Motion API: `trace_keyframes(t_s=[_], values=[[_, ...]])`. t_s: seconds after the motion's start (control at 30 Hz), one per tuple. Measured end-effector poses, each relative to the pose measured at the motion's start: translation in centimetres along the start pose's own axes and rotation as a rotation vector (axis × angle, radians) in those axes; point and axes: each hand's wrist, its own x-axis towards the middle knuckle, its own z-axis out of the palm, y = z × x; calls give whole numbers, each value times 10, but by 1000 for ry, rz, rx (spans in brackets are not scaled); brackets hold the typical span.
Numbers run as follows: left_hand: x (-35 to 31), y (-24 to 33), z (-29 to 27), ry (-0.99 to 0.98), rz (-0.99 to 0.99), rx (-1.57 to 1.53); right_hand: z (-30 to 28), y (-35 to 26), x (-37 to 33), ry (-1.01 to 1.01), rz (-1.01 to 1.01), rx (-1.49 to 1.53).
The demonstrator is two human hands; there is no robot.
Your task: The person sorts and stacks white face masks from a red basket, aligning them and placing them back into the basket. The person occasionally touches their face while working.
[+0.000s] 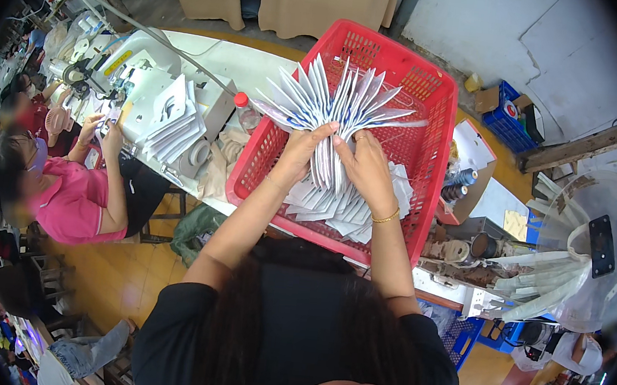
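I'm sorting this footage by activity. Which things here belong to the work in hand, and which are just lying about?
In hand:
left hand and right hand, both gripping the fanned white pieces
red basket with more white pieces

Lying about:
bottle with red cap
blue crate
tape rolls
co-worker's sewing machine

Left hand (pixel 299 154) fingertips: buried among the fanned white pieces (pixel 337 101), grip not visible
Right hand (pixel 367 170) palm: turned away, fingertips tucked into the same fan
Lower ends of the fan: covered by both hands
Red basket (pixel 437 116) floor: mostly covered by loose white pieces; near rim behind the forearms
Co-worker's hands (pixel 101 129): too small to tell what they hold
Bottle (pixel 245 111): lower part behind the basket wall
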Motion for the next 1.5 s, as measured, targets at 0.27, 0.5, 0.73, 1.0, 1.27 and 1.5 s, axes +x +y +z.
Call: trace_keyframes(t_s=[0.27, 0.5, 0.73, 1.0, 1.27, 1.5], values=[[2, -6, -4, -96, -201, 108, -5, 9, -1, -113, -31, 0], [9, 2, 2, -136, -40, 259, 7, 10, -3, -150, -6, -9], [12, 7, -6, -92, -150, 202, 13, 7, 0, 11, -64, 47], [13, 11, -7, -23, -51, 34, -7, -17, 1, 435, -33, 34], [15, 4, -8, -32, -32, 53, -22, -2, -15, 567, -229, -522], [16, -3, -11, -45, -9, 282, -25, 1, -12, 233, -279, -518]])
